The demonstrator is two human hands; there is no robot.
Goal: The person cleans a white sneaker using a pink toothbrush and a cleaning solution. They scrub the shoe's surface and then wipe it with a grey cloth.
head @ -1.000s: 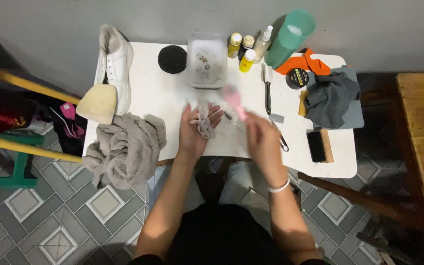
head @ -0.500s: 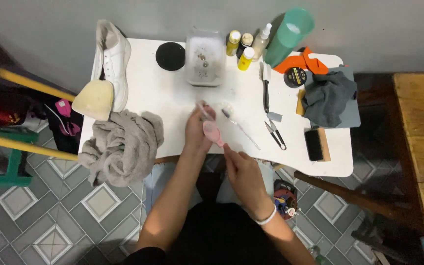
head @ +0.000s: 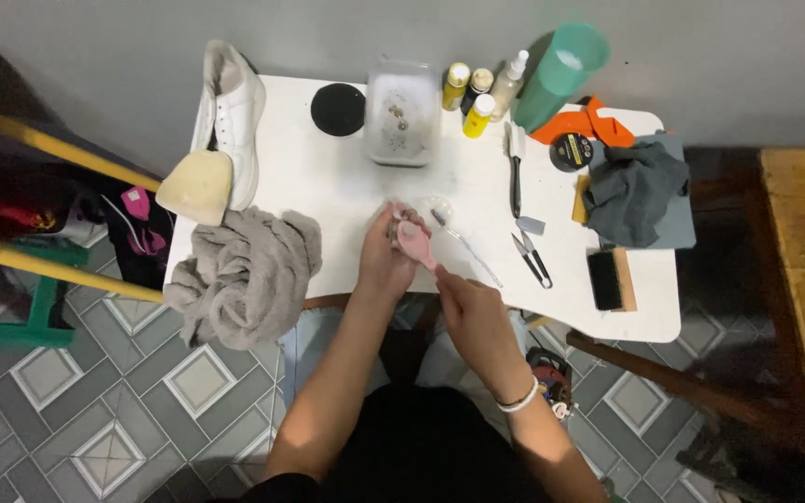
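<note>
My left hand (head: 386, 256) rests at the near edge of the white table (head: 328, 200), closed round a small whitish item that I cannot make out. My right hand (head: 472, 315) is off the table edge, close to my body. It grips the handle of a pink brush (head: 414, 240), whose head lies against my left hand's fingers. A white sneaker (head: 230, 112) lies on its side at the table's far left. A thin toothbrush (head: 466, 247) lies just right of my hands.
A crumpled grey towel (head: 244, 270) hangs over the left front edge. At the back stand a clear tub (head: 402, 112), a black lid (head: 338, 109), small bottles (head: 468, 93) and a teal cup (head: 561, 70). Small cutters (head: 533, 259) and a dark cloth (head: 635, 191) lie right.
My right hand has drawn back from the table toward my body, bringing the pink brush onto my left hand. My left hand has stayed in about the same spot.
</note>
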